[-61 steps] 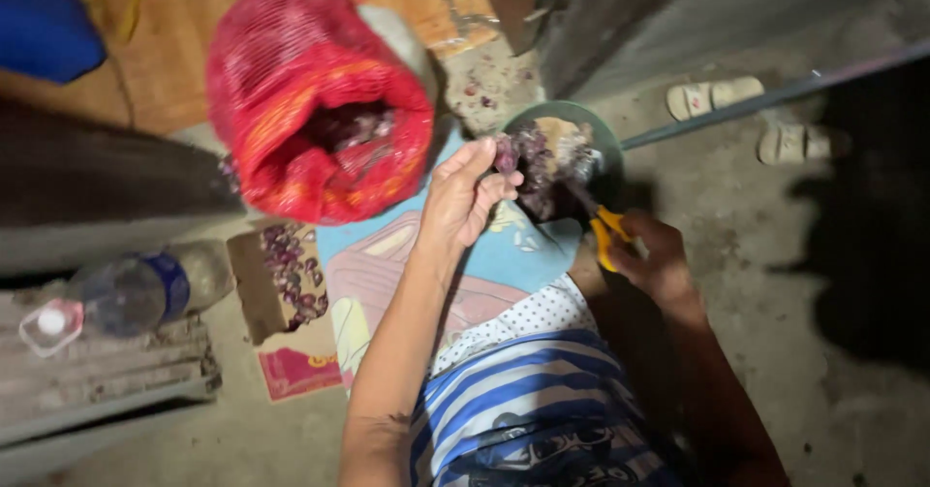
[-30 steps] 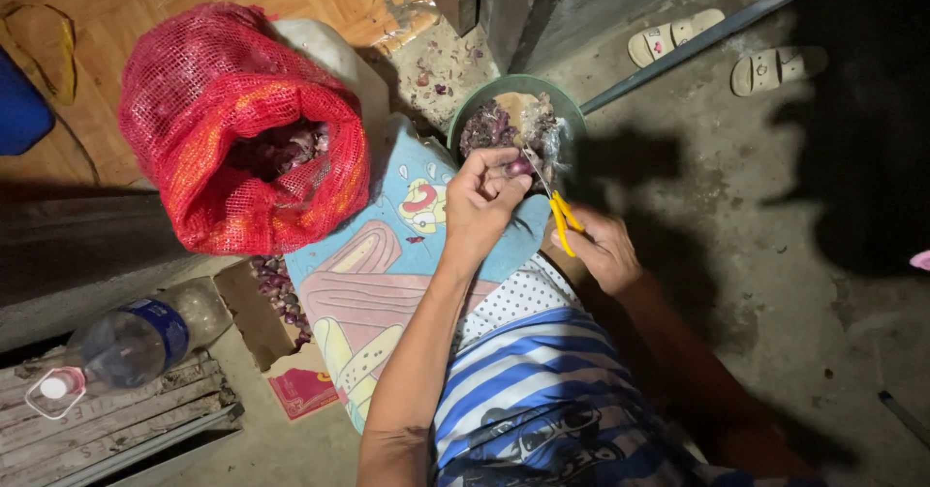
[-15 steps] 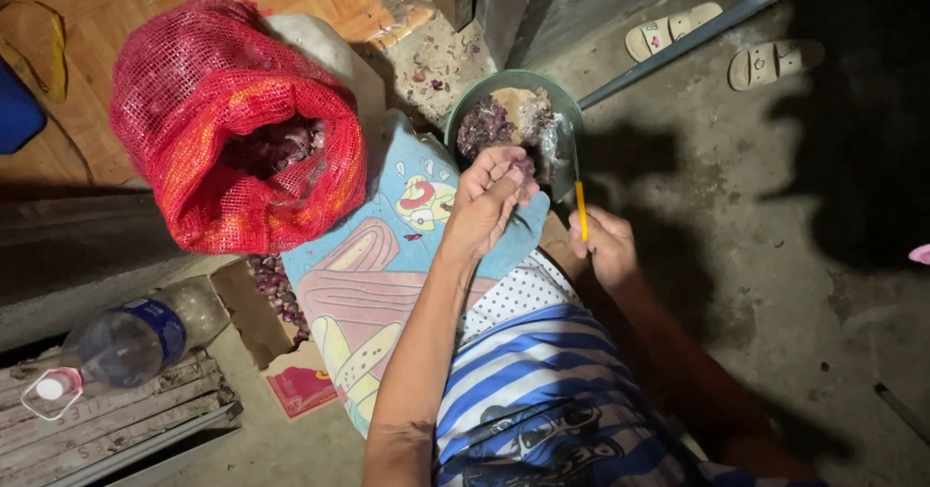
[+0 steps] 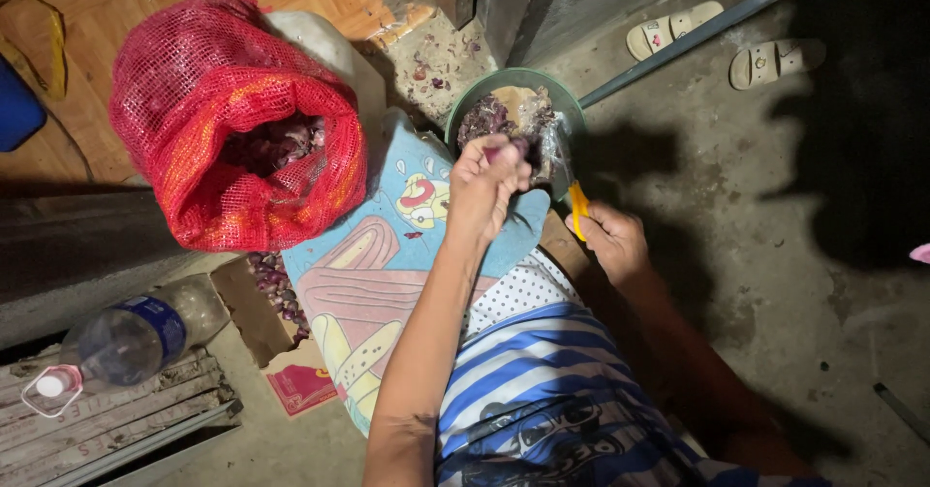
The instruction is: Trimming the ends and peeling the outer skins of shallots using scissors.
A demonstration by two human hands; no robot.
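My left hand [image 4: 484, 182] is closed around a small purple shallot [image 4: 506, 149], held just over the near rim of a green bowl [image 4: 463, 109]. The bowl holds purple peels and shallots. My right hand [image 4: 610, 238] grips a knife with a yellow handle [image 4: 577, 206]; its blade points up toward the bowl, close to the shallot. Both hands work above a light blue patterned mat [image 4: 387, 264] on the concrete floor.
A red mesh sack [image 4: 232, 119] full of shallots stands open at the left. A cardboard box [image 4: 266, 308] with shallots lies beside the mat. A plastic bottle [image 4: 126, 337] rests on wooden slats. Two pale sandals [image 4: 722, 41] and a metal pole [image 4: 697, 36] lie beyond the bowl.
The view has shifted slightly. My left hand has lifted the shallot closer to the bowl's rim, and the knife has tilted in toward it.
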